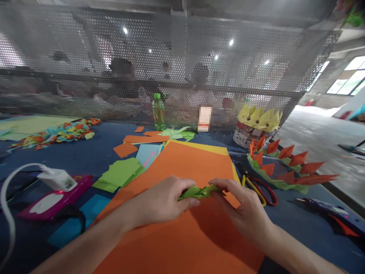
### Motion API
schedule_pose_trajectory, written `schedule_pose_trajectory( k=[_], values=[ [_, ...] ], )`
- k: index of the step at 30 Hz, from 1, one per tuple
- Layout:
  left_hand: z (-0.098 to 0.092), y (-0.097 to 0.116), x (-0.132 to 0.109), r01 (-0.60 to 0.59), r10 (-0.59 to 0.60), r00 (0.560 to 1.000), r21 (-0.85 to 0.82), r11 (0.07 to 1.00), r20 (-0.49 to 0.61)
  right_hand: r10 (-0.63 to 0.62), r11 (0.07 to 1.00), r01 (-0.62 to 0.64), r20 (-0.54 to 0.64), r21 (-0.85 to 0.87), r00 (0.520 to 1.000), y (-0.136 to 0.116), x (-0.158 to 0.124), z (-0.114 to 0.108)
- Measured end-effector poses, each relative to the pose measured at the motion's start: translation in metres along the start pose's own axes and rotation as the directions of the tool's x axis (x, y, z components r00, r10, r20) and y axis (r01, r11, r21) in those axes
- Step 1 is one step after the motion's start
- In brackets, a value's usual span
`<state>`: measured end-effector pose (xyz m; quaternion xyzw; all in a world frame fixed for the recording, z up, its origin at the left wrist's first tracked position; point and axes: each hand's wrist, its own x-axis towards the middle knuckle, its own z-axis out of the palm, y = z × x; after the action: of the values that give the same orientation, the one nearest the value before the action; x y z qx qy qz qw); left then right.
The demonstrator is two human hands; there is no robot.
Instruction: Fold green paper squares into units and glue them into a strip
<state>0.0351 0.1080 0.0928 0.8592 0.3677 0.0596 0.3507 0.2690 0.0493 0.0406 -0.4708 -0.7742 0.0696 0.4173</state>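
Observation:
Between my two hands is a strip of folded green paper (199, 191), its pieces interlocked in a zigzag. My left hand (168, 198) pinches its left end between thumb and fingers. At the other end, my right hand (239, 201) grips the strip with thumb and fingertips. Both hands are above a large sheet of orange paper (196, 163), which lies on a stack with yellow sheets. Left of it is a pile of green paper squares (119, 174). Scissors (261, 190) with yellow and red handles lie beside my right hand, partly hidden by the orange sheet and hand.
A folded paper ring (285, 186) with orange points lies at right, near a yellow-topped paper crown (258, 121). A glue gun (333, 213) is at the right edge. A magenta power strip (57, 198) with a white plug lies left. A green bottle (158, 114) stands before the perforated screen (171, 57).

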Motion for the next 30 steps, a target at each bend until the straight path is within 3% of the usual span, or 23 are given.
schedule_pose_trajectory(
  k=[30],
  values=[
    [0.0075,-0.0063,0.0047,-0.062,0.067,0.996,0.076,0.995,-0.065,0.068,0.998,-0.068,0.054,0.004,0.996,-0.006,0.0003,-0.0003]
  ],
)
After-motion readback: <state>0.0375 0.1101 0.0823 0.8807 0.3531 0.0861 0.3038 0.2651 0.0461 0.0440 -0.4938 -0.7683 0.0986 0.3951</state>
